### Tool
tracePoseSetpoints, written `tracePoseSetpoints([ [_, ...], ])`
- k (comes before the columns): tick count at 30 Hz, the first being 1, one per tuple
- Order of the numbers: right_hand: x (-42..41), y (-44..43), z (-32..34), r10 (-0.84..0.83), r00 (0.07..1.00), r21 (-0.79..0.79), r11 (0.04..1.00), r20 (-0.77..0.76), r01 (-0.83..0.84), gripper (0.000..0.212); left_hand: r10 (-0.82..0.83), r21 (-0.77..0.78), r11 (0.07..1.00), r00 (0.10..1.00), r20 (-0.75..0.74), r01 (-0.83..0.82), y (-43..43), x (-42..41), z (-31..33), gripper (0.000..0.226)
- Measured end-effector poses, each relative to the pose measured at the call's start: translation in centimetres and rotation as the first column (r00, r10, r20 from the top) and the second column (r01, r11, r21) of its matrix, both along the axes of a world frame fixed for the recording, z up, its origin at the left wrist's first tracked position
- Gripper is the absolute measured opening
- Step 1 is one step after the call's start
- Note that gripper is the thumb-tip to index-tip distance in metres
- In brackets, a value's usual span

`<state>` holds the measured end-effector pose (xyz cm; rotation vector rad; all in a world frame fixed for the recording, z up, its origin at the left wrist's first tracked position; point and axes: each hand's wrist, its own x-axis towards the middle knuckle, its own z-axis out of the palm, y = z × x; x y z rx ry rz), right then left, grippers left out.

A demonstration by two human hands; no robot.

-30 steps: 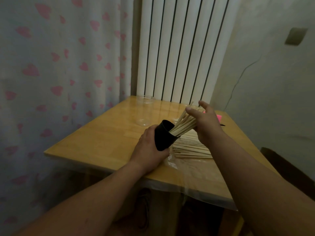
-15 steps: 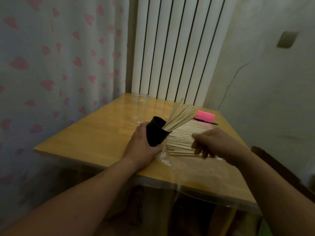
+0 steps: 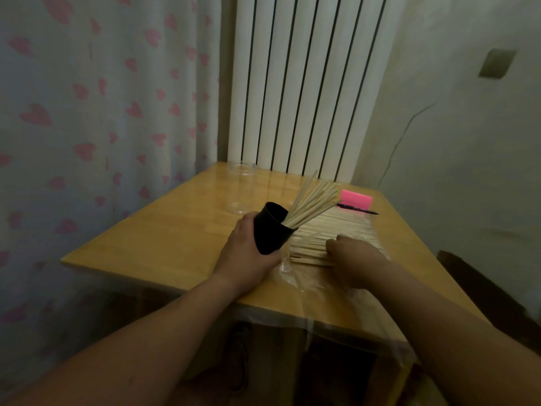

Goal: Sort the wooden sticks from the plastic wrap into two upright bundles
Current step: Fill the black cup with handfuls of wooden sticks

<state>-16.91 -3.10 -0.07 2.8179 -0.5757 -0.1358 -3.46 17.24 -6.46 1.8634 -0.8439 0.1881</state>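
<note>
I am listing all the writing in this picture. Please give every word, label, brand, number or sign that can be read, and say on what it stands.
None: no text can be read.
The black cup, the pink block, the pen and the wall plate show no legible writing; the picture is dim and soft.

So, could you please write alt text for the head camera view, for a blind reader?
The left hand holds a black cup, tilted, with a fan of wooden sticks in it, at a wooden table. The right hand lays curled fingers on loose sticks lying flat on plastic wrap. Behind stand a clear jar and a pink block.
</note>
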Motion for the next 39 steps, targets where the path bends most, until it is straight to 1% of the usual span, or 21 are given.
tracePoseSetpoints([
  [4, 0.6, 0.5, 0.3, 0.004, 0.999, -0.054, 0.999, -0.047, -0.007, 0.032, 0.003, -0.003, 1.0, 1.0, 0.005, -0.003, 0.0, 0.0, 0.0, 0.086],
  [7, 0.9, 0.9, 0.5, 0.026, 0.999, -0.075, 0.997, -0.047, -0.029, 0.04, 0.003, 0.002, 1.0, 1.0, 0.005, -0.003, 0.0, 0.0, 0.0, 0.087],
  [12, 0.9, 1.3, 0.4, 0.058, 0.996, -0.15, 0.986, -0.071, -0.069, 0.029, 0.003, -0.011, 1.0, 1.0, 0.006, -0.003, -0.1, -0.1, 0.2, 0.085],
  [18, 1.4, 1.5, 0.7, 0.054, 0.992, -0.128, 0.989, -0.116, -0.068, 0.039, -0.001, 0.001, 1.0, 1.0, -0.002, 0.001, 0.0, -0.1, 0.1, 0.087],
  [25, 2.3, 2.1, 1.2, 0.005, 0.967, -0.104, 0.994, -0.254, -0.033, 0.049, 0.002, -0.004, 1.0, 1.0, 0.011, -0.002, 0.0, 0.0, 0.0, 0.085],
  [28, 2.1, 2.2, 1.3, 0.033, 0.968, -0.115, 0.991, -0.25, -0.064, 0.054, 0.001, -0.009, 1.0, 1.0, 0.016, -0.001, 0.0, 0.0, 0.0, 0.083],
  [30, 1.9, 2.3, 1.4, 0.048, 0.968, -0.138, 0.987, -0.245, -0.083, 0.053, 0.0, -0.01, 1.0, 1.0, 0.019, 0.001, 0.0, 0.0, 0.0, 0.083],
  [36, 1.9, 2.0, 1.2, 0.046, 0.968, -0.179, 0.98, -0.248, -0.092, 0.037, -0.001, -0.01, 1.0, 1.0, 0.014, 0.001, 0.0, 0.0, -0.1, 0.084],
  [39, 1.9, 2.0, 0.8, 0.06, 0.967, -0.2, 0.973, -0.246, -0.111, 0.035, -0.003, -0.008, 1.0, 1.0, 0.009, 0.003, 0.0, 0.0, 0.0, 0.084],
])
